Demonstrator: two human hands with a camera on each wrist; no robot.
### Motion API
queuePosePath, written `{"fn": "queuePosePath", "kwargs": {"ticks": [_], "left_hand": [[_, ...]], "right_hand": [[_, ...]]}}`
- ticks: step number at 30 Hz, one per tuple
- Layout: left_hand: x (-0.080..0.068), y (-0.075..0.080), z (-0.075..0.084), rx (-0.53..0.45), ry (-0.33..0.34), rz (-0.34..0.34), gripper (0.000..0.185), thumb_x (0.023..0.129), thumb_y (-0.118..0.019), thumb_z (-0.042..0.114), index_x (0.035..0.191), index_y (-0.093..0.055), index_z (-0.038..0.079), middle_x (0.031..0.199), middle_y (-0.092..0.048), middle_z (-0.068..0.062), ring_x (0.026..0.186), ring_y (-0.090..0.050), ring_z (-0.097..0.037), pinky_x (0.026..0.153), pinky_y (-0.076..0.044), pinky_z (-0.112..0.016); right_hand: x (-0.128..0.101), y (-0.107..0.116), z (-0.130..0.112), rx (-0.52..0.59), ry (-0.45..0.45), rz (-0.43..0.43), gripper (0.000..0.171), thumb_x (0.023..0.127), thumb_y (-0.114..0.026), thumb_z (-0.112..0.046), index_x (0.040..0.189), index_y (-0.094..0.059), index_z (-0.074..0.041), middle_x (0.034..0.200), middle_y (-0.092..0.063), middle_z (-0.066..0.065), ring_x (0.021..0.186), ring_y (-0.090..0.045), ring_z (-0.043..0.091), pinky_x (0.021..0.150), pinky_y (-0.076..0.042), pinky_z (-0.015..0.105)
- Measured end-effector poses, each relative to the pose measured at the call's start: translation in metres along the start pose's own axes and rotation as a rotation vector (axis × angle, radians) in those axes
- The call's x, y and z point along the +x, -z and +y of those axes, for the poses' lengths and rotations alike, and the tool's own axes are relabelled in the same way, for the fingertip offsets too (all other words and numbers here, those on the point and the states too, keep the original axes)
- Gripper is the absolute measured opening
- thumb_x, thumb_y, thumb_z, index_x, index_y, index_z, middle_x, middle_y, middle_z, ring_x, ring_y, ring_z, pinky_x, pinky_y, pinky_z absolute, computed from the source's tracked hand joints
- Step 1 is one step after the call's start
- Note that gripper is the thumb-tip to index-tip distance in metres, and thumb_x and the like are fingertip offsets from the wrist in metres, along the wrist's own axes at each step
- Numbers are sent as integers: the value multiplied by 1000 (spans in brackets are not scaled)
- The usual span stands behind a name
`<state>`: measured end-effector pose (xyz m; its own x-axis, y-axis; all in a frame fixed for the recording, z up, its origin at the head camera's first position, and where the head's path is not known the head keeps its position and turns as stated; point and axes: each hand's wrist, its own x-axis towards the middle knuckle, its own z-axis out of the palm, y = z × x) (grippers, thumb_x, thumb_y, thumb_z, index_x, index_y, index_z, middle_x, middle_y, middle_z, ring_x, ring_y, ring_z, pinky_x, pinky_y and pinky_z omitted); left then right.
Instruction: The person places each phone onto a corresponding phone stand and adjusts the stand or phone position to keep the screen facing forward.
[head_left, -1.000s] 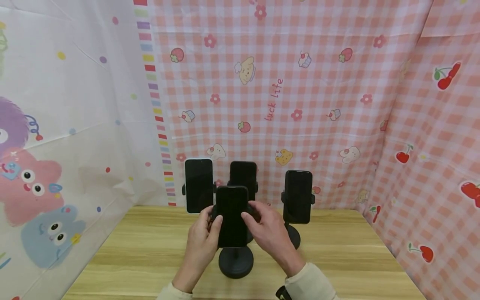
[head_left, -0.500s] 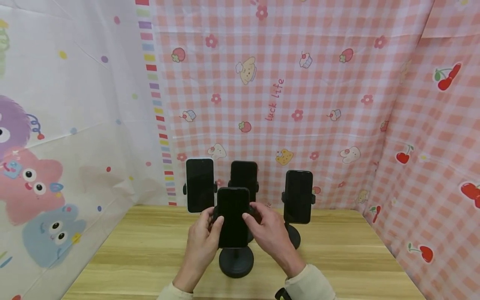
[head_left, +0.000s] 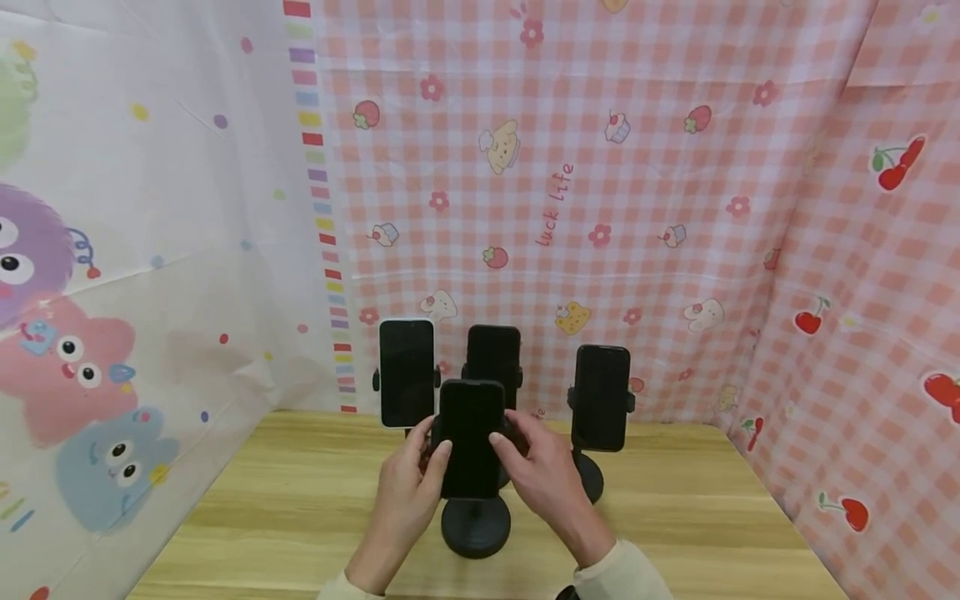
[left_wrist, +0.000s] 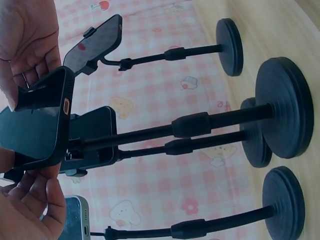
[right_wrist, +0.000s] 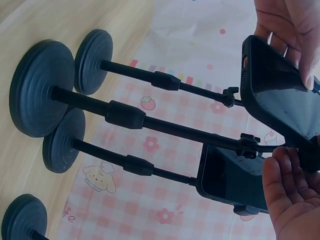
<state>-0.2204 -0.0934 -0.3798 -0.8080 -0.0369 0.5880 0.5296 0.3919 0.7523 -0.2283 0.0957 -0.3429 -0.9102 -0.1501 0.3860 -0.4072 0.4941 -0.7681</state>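
Black smartphone (head_left: 470, 437) with a dark, blank screen stands upright on the nearest black round-based stand (head_left: 475, 527), at the front middle of the pale wooden table (head_left: 300, 517); no brand mark shows on it. From the left: a white-edged phone (head_left: 407, 372) on its own stand sits at the back, then the left hand (head_left: 401, 492), whose grip is a pinch, thumb curled onto the phone's left edge. Behind the held phone stands a second black phone (head_left: 494, 353). The right hand (head_left: 543, 475) pinches the right edge, thumb on the screen's rim. Further right is a third black phone (head_left: 601, 397) on a stand. On the pink checked cloth backdrop (head_left: 675, 208), pink script reads "luck life" (head_left: 554, 203).
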Motion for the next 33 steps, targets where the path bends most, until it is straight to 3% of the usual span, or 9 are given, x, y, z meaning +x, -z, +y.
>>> {"fn": "queuePosePath", "kwargs": {"ticks": [5, 10, 15, 20, 29, 33], "left_hand": [[-6, 1, -3, 29, -4, -29, 37, 99, -62, 14, 133, -55, -1, 95, -70, -6, 70, -59, -9, 63, -53, -25], [-9, 4, -7, 62, 4, -54, 36, 99, -63, 14, 132, -57, 1, 83, -63, 2, 65, -52, -8, 57, -47, -24], [-12, 8, -11, 116, 0, -86, 30, 99, -63, 18, 123, -62, 0, 81, -60, 5, 65, -52, -6, 60, -49, -24], [-18, 9, -18, 158, 2, -129, 32, 99, -64, 22, 123, -64, 1, 83, -63, 7, 66, -53, -4, 61, -48, -24], [-35, 16, -34, 173, 78, -213, 36, 99, -64, 30, 125, -64, 4, 82, -62, 8, 68, -53, -4, 62, -49, -24], [-42, 21, -44, 236, 119, -221, 33, 98, -66, 26, 124, -65, 5, 81, -60, 10, 70, -54, -3, 64, -49, -24]], "right_hand": [[-4, 0, 5, 14, 1, -13, 47, 99, -62, -37, 135, -59, -6, 111, -68, 6, 96, -64, 19, 84, -53, 45], [-5, 0, 9, 21, -18, -15, 46, 97, -64, -38, 134, -61, -11, 111, -69, 3, 95, -65, 17, 85, -54, 44], [-5, 0, 13, 7, -9, -19, 42, 96, -66, -35, 131, -63, -11, 100, -69, -3, 90, -65, 14, 82, -53, 42], [-10, 0, 19, -14, -13, -17, 41, 95, -68, -34, 129, -64, -12, 95, -66, -6, 86, -63, 10, 80, -52, 39], [-29, -5, 40, -62, -22, -65, 45, 92, -71, -36, 126, -65, -7, 95, -65, -4, 83, -63, 10, 74, -52, 30], [-40, -5, 58, -92, -51, -66, 41, 92, -71, -32, 121, -67, -4, 94, -65, -2, 80, -61, 11, 71, -52, 27]]}}
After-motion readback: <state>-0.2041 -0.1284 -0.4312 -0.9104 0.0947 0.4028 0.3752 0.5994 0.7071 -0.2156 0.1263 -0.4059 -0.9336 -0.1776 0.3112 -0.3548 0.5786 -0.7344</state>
